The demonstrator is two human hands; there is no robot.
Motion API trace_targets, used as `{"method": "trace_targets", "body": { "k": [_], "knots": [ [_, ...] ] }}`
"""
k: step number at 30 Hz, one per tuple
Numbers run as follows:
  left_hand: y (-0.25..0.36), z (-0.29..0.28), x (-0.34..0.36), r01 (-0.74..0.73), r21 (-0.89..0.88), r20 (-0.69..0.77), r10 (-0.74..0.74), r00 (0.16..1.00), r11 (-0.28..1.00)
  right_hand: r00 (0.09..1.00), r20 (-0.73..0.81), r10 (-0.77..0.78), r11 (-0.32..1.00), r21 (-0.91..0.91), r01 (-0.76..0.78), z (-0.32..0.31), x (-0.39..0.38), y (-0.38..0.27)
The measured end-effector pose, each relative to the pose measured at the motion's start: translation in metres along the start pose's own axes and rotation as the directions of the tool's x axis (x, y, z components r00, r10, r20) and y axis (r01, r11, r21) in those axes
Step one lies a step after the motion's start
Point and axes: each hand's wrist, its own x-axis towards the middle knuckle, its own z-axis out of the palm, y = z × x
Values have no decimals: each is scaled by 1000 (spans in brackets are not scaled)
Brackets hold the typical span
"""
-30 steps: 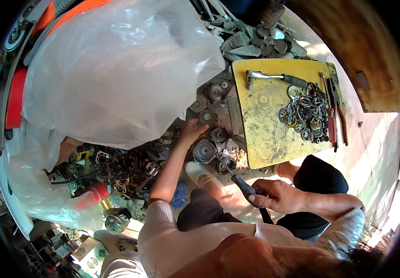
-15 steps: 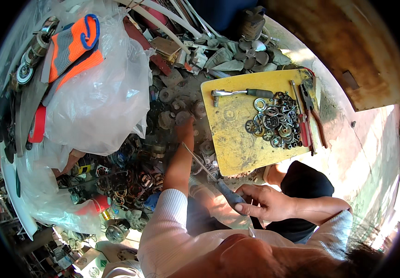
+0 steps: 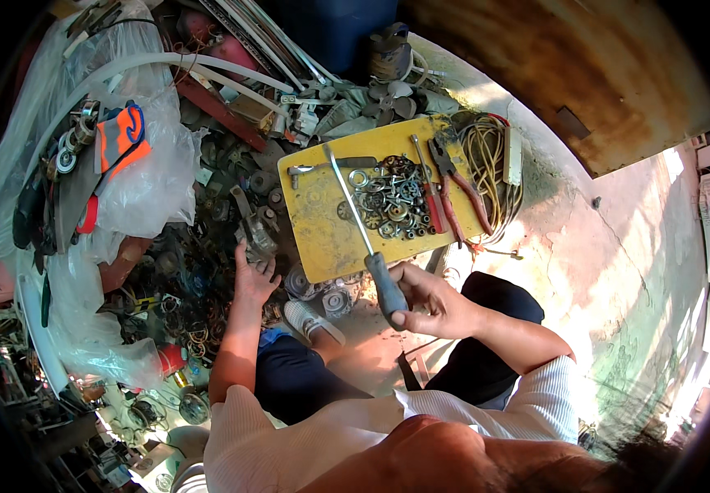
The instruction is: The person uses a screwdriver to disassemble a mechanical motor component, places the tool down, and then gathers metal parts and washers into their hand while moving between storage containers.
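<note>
My right hand (image 3: 429, 308) grips a long screwdriver (image 3: 388, 287) with a dark handle, its shaft rising across the yellow board (image 3: 322, 251). My left hand (image 3: 254, 278) has its fingers apart, just below a grey metal part (image 3: 260, 238) in the pile of parts left of the board. On the board lie a ratchet wrench (image 3: 305, 168), a heap of metal rings and small gears (image 3: 379, 197), a red-handled screwdriver (image 3: 434, 205) and red-handled pliers (image 3: 470, 197).
Plastic sheeting (image 3: 149, 189) with gloves (image 3: 120, 140) covers the left. Scrap parts and wires (image 3: 198, 320) surround my legs. A coiled cable with a power strip (image 3: 511, 156) lies beside the board; a rusty panel (image 3: 552, 74) is at upper right, above concrete floor (image 3: 610, 271).
The screwdriver in my right hand has lifted to point up across the board. My left hand has drawn back with fingers spread. The view has shifted, showing the board and bag smaller.
</note>
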Motion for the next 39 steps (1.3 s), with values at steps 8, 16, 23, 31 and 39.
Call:
{"method": "trace_targets", "body": {
  "k": [8, 16, 23, 31, 39],
  "knots": [
    [-15, 69, -63, -413, 70, 228, 389, 893, 908, 759, -629, -169, 942, 123, 313, -77, 7, -69],
    [-28, 121, -53, -695, -67, 206, 692, 692, 715, 324, -907, -270, 946, -188, 263, -126, 25, -42],
    [-43, 94, -51, -602, -175, 296, 625, 723, 779, 632, -775, -23, 685, 448, 574, -171, 38, -24],
    [-43, 68, -44, -493, -277, 278, 560, 780, 825, 650, -756, -76, 707, 419, 570, -225, 70, -29],
    [-36, 74, -70, -531, -254, 293, 588, 754, 808, 663, -740, -111, 865, 257, 432, -238, 94, -49]
  ]
}}
